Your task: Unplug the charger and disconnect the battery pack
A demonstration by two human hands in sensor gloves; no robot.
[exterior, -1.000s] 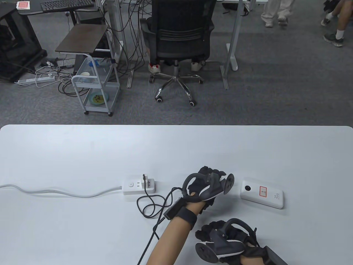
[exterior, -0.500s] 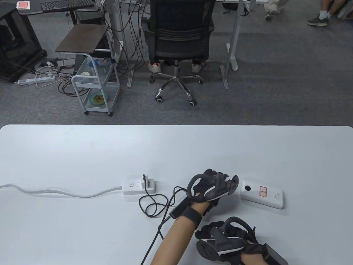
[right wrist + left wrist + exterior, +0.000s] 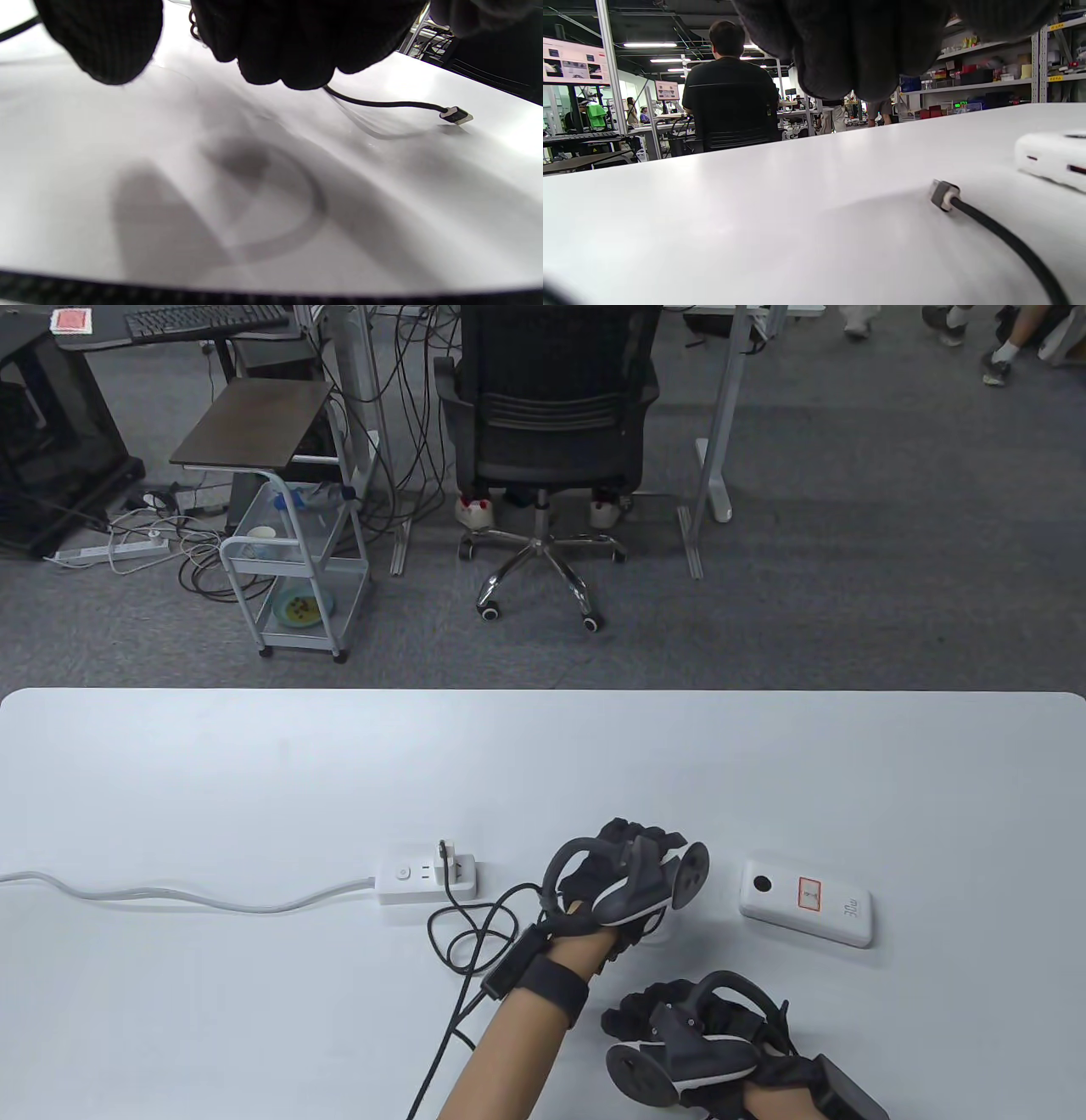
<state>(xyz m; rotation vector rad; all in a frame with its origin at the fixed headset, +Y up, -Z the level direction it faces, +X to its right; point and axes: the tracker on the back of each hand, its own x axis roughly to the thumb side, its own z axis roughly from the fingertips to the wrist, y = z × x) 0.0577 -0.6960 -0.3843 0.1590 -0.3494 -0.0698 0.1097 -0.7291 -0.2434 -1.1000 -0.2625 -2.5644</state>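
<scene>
A white battery pack (image 3: pixel 806 903) lies flat on the white table (image 3: pixel 254 780), right of my left hand (image 3: pixel 632 848). A white charger (image 3: pixel 454 865) is plugged into a white power strip (image 3: pixel 420 884). Its black cable (image 3: pixel 462 929) loops on the table toward my left wrist. The cable's free plug (image 3: pixel 942 195) lies on the table, apart from the pack (image 3: pixel 1050 157); it also shows in the right wrist view (image 3: pixel 456 115). My left fingers (image 3: pixel 852 51) hang above the table and hold nothing. My right hand (image 3: pixel 645 1022) rests on the table near the front edge, fingers (image 3: pixel 297 42) curled and empty.
The strip's white cord (image 3: pixel 170 895) runs off the table's left edge. A thin black lead (image 3: pixel 441 1052) runs from my left wrist unit to the front edge. Beyond the far edge stand an office chair (image 3: pixel 551 432) and a small cart (image 3: pixel 293 577).
My left hand first moved right, up to the battery pack's left end, then drew back left, away from it. The cable loop shifted slightly. My right hand stayed put.
</scene>
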